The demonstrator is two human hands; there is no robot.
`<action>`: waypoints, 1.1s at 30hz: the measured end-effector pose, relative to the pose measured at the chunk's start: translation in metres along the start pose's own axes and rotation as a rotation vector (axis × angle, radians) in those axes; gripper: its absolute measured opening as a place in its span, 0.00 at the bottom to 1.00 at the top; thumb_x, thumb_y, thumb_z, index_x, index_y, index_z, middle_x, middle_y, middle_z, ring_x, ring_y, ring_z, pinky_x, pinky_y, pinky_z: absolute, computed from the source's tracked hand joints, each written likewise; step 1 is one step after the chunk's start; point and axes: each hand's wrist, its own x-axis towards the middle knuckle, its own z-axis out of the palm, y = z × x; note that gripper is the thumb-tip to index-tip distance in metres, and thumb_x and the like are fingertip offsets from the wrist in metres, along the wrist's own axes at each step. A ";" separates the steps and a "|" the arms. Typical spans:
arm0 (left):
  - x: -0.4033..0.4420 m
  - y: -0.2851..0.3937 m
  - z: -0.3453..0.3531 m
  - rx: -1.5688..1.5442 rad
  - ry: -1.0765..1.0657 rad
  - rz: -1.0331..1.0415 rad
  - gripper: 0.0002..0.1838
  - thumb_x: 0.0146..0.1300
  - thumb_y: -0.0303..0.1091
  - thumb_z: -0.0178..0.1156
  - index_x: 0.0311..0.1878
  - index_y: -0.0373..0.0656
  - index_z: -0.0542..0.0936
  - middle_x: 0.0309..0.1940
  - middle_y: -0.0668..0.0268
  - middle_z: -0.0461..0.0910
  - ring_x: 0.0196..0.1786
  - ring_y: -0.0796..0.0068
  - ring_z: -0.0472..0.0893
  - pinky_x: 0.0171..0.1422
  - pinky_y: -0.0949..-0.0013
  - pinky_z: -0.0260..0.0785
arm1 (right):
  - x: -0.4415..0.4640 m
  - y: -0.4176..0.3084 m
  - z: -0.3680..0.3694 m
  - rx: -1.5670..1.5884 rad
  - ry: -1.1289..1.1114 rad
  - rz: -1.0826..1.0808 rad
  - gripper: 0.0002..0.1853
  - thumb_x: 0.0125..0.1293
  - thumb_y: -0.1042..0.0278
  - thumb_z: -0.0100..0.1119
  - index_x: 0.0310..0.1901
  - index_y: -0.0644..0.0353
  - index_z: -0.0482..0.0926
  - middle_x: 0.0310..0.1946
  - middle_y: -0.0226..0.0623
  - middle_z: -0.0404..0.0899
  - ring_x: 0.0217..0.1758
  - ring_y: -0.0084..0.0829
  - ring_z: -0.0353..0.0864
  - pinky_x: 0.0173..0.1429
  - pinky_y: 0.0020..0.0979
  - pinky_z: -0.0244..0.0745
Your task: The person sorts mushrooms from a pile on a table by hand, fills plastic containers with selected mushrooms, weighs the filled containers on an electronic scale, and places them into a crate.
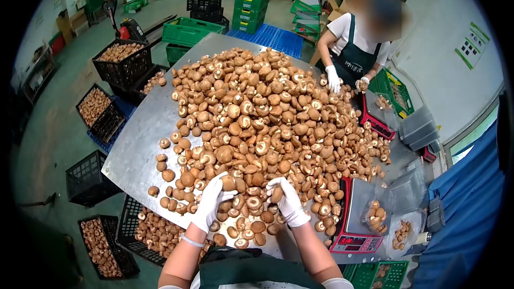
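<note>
A big heap of brown shiitake mushrooms (251, 112) covers the metal table (139, 144). At the near edge of the heap, my left hand (210, 203), in a white glove, has its thumb and fingers around a mushroom (228, 183). My right hand (289, 203), gloved as well, curls its fingers over another mushroom (276, 195). Loose mushrooms, some with pale undersides up, lie between the two hands. Right of my right hand stands a red scale (356, 243) with a clear tray of mushrooms (375, 215) on its plate.
Across the table a co-worker in white gloves (333, 79) handles mushrooms beside a second red scale (377, 120). Clear plastic trays (407, 190) are stacked at the right. Black crates of mushrooms (101, 246) stand on the floor at the left. A blue curtain (466, 198) hangs at the right.
</note>
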 end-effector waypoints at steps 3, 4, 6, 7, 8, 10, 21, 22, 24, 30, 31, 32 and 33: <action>0.007 -0.011 -0.006 -0.102 0.016 -0.105 0.22 0.71 0.46 0.49 0.60 0.40 0.71 0.50 0.61 0.79 0.46 0.68 0.82 0.51 0.65 0.76 | 0.004 -0.011 0.045 -0.581 0.023 -0.112 0.16 0.66 0.67 0.54 0.54 0.61 0.75 0.45 0.36 0.79 0.43 0.24 0.78 0.47 0.26 0.75; 0.007 -0.011 -0.006 -0.095 0.022 -0.139 0.22 0.71 0.46 0.49 0.59 0.39 0.72 0.49 0.61 0.80 0.45 0.68 0.82 0.50 0.65 0.76 | 0.012 -0.002 0.047 -0.968 -0.045 -0.353 0.24 0.63 0.64 0.60 0.60 0.57 0.72 0.53 0.39 0.77 0.48 0.30 0.80 0.52 0.29 0.76; 0.010 -0.017 -0.011 -0.035 0.048 -0.175 0.22 0.71 0.46 0.49 0.59 0.39 0.72 0.48 0.61 0.80 0.43 0.70 0.82 0.50 0.66 0.77 | 0.005 -0.006 0.074 -1.274 -0.128 -0.561 0.30 0.58 0.63 0.65 0.64 0.54 0.70 0.60 0.41 0.72 0.53 0.38 0.79 0.55 0.32 0.76; 0.009 -0.018 -0.006 -0.038 0.023 -0.135 0.21 0.72 0.46 0.48 0.57 0.38 0.72 0.47 0.58 0.80 0.42 0.68 0.83 0.47 0.65 0.79 | 0.004 0.000 0.077 -1.333 -0.149 -0.523 0.33 0.57 0.62 0.66 0.65 0.50 0.69 0.62 0.42 0.69 0.57 0.41 0.77 0.57 0.34 0.75; 0.001 -0.016 0.000 -0.055 0.030 -0.118 0.21 0.72 0.46 0.48 0.56 0.39 0.73 0.46 0.60 0.81 0.43 0.71 0.83 0.49 0.67 0.78 | 0.004 0.006 0.080 -1.337 -0.147 -0.431 0.36 0.56 0.62 0.67 0.67 0.49 0.66 0.61 0.41 0.70 0.57 0.41 0.77 0.56 0.34 0.76; -0.004 -0.014 0.003 0.078 0.097 -0.115 0.22 0.72 0.47 0.49 0.57 0.39 0.73 0.46 0.62 0.81 0.44 0.73 0.82 0.51 0.68 0.76 | 0.006 0.015 0.078 -1.280 -0.105 -0.308 0.39 0.55 0.63 0.68 0.69 0.50 0.63 0.59 0.42 0.71 0.57 0.39 0.77 0.58 0.33 0.74; -0.072 0.085 -0.074 0.543 -0.076 -0.098 0.19 0.72 0.40 0.49 0.53 0.35 0.79 0.28 0.67 0.80 0.32 0.80 0.78 0.40 0.76 0.72 | 0.054 -0.013 0.052 -1.049 -0.006 -0.300 0.21 0.59 0.71 0.60 0.56 0.57 0.75 0.39 0.35 0.77 0.44 0.29 0.78 0.53 0.30 0.73; -0.064 0.077 -0.077 0.544 0.016 -0.026 0.16 0.72 0.37 0.49 0.51 0.35 0.80 0.27 0.68 0.79 0.31 0.81 0.77 0.39 0.76 0.71 | 0.066 -0.020 0.066 -1.112 0.005 -0.295 0.21 0.59 0.69 0.62 0.55 0.57 0.75 0.39 0.35 0.77 0.42 0.30 0.78 0.52 0.29 0.73; -0.047 0.070 -0.066 0.545 0.187 -0.016 0.13 0.70 0.34 0.53 0.49 0.37 0.80 0.28 0.68 0.79 0.31 0.82 0.77 0.39 0.78 0.70 | 0.097 -0.012 0.080 -1.367 -0.038 -0.497 0.22 0.62 0.57 0.61 0.57 0.54 0.74 0.41 0.39 0.76 0.42 0.38 0.78 0.48 0.34 0.75; 0.029 0.037 -0.060 0.947 0.434 0.531 0.16 0.60 0.28 0.60 0.52 0.44 0.80 0.41 0.61 0.80 0.42 0.68 0.79 0.49 0.68 0.72 | 0.154 0.019 0.088 -1.832 -0.195 -0.273 0.32 0.51 0.48 0.68 0.59 0.48 0.72 0.45 0.41 0.77 0.48 0.40 0.80 0.49 0.39 0.76; 0.039 0.037 -0.060 1.035 0.428 0.553 0.16 0.59 0.28 0.60 0.52 0.45 0.80 0.41 0.60 0.78 0.43 0.66 0.79 0.49 0.67 0.72 | 0.156 0.017 0.084 -1.777 -0.163 -0.286 0.33 0.50 0.48 0.68 0.58 0.47 0.73 0.46 0.40 0.77 0.48 0.40 0.80 0.50 0.38 0.76; 0.047 0.037 -0.061 1.125 0.420 0.571 0.17 0.57 0.27 0.61 0.52 0.47 0.80 0.40 0.60 0.77 0.43 0.63 0.78 0.50 0.65 0.71 | 0.156 0.014 0.080 -1.720 -0.131 -0.296 0.33 0.49 0.47 0.69 0.57 0.47 0.73 0.47 0.40 0.78 0.49 0.40 0.80 0.52 0.37 0.76; 0.053 0.035 -0.061 1.174 0.399 0.625 0.18 0.56 0.28 0.62 0.52 0.49 0.81 0.39 0.60 0.76 0.44 0.61 0.78 0.50 0.64 0.71 | 0.154 0.012 0.073 -1.617 -0.085 -0.321 0.33 0.47 0.45 0.70 0.55 0.50 0.75 0.48 0.40 0.79 0.49 0.40 0.80 0.55 0.36 0.75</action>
